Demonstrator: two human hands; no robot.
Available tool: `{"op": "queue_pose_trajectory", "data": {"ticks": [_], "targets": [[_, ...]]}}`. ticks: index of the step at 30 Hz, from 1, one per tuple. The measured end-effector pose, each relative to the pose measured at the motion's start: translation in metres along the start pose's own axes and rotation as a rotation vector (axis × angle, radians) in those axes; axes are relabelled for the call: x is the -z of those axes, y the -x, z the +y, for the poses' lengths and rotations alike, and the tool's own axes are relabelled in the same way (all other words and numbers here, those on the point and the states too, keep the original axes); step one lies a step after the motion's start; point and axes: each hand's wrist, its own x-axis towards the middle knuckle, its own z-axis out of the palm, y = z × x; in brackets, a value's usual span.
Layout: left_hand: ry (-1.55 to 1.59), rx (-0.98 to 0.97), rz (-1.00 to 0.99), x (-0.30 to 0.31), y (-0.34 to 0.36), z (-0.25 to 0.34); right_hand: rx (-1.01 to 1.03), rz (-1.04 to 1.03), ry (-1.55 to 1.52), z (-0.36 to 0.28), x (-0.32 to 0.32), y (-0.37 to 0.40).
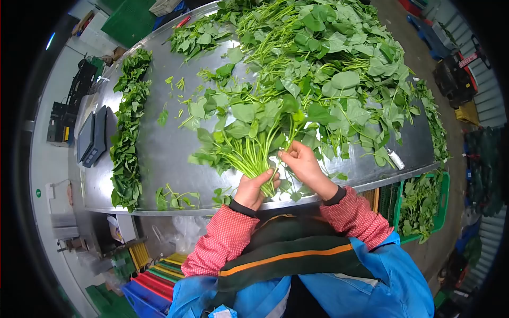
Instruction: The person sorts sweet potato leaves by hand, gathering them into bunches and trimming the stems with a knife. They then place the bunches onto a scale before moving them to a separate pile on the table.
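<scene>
A bunch of leafy greens (246,153) fans out at the near edge of the metal table, its stems gathered at the bottom. My left hand (252,192) is closed around those stems, thumb across the front. Just to the right, my right hand (301,160) pinches a single leafy stem (291,137) between thumb and fingers, beside the bunch. Beyond both hands rises a large pile of leafy greens (328,63) with heart-shaped leaves and long stems. A few loose sprigs (175,198) lie left of my left hand.
Along the left of the metal table (169,143) runs a row of leafy greens (127,127). A dark flat device (93,137) sits beyond it. A white object (395,160) lies near the right front edge. Below stands a green crate (441,204) of greens.
</scene>
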Motion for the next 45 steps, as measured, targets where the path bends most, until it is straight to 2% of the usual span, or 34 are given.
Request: {"op": "queue_pose_trajectory", "data": {"ticks": [1, 2, 5, 6, 9, 12, 15, 16, 19, 20, 23, 26, 28, 31, 33, 34, 35, 36, 37, 38, 39, 40, 42, 43, 45], "targets": [[-0.015, -0.008, 0.023, -0.002, 0.001, 0.001, -0.003, 0.025, 0.123, -0.002, 0.002, 0.0], [-0.014, -0.027, 0.042, -0.007, 0.004, 0.0, 0.016, 0.002, 0.106, -0.002, 0.0, 0.0], [-0.027, -0.056, -0.072, 0.0, -0.001, -0.005, 0.043, -0.05, -0.216, -0.003, -0.012, -0.001], [-0.022, -0.057, -0.068, -0.002, 0.0, -0.004, 0.017, -0.087, -0.431, -0.005, -0.018, -0.001], [-0.026, -0.071, -0.031, -0.003, 0.001, -0.003, -0.241, -0.25, -0.412, -0.014, -0.002, 0.003], [0.0, -0.069, 0.025, -0.001, -0.003, -0.001, 0.199, -0.118, 0.03, 0.004, -0.011, 0.013], [-0.009, -0.151, 0.029, 0.0, -0.007, -0.003, 0.563, -0.014, 0.661, -0.022, -0.004, 0.038], [-0.063, -0.305, 0.087, -0.002, -0.014, -0.01, 0.614, -0.082, 0.71, -0.026, -0.003, 0.045], [-0.032, -0.11, 0.109, 0.003, -0.013, -0.003, 0.379, -0.742, 0.421, -0.055, 0.017, 0.067], [-0.063, -0.076, 0.076, 0.008, -0.016, 0.0, 0.302, -0.714, 0.38, -0.064, 0.023, 0.069], [-0.046, 0.073, -0.066, 0.019, -0.019, 0.01, -0.072, -0.379, 0.434, -0.047, 0.035, 0.039], [0.185, 0.223, -0.127, 0.018, -0.024, 0.018, 0.016, -0.09, 0.39, -0.008, 0.02, -0.005], [0.268, 0.273, -0.129, 0.015, -0.027, 0.024, 0.079, -0.129, 0.363, 0.009, 0.001, -0.024], [-0.005, 0.181, -0.188, 0.028, -0.037, 0.016, 0.121, -0.196, 0.45, 0.013, -0.009, -0.033], [-0.422, -0.042, -0.048, 0.04, -0.024, 0.019, 0.183, -0.274, 0.518, 0.009, 0.005, -0.029], [-0.782, -0.35, 0.065, 0.047, -0.014, 0.026, 0.183, -0.246, 0.648, -0.019, 0.016, -0.012], [-1.136, -0.659, 0.188, 0.056, -0.003, 0.036, 0.281, -0.177, 0.833, -0.014, 0.021, -0.006], [-1.676, -0.911, 0.265, 0.062, 0.012, 0.059, 0.325, -0.178, 0.99, -0.015, 0.026, 0.002], [-1.516, -0.944, 0.347, 0.078, 0.012, 0.069, 0.372, -0.176, 1.145, -0.019, 0.025, 0.011], [-1.346, -0.987, 0.418, 0.093, 0.011, 0.08, 0.381, -0.274, 1.203, -0.022, 0.018, 0.019], [-1.948, -1.131, 0.578, 0.071, 0.034, 0.116, 0.392, -0.373, 1.264, -0.023, 0.011, 0.027], [-2.009, -1.093, 0.625, 0.069, 0.041, 0.13, 0.522, -0.421, 1.222, -0.022, 0.002, 0.035], [-2.13, -0.994, 0.708, 0.074, 0.052, 0.146, 0.616, -0.55, 1.089, -0.03, -0.023, 0.05], [-2.142, -1.031, 0.711, 0.079, 0.055, 0.152, 0.691, -0.589, 0.993, -0.036, -0.037, 0.052], [-2.169, -1.109, 0.711, 0.088, 0.059, 0.162, 0.71, -0.676, 1.002, -0.062, -0.064, 0.05]]}}
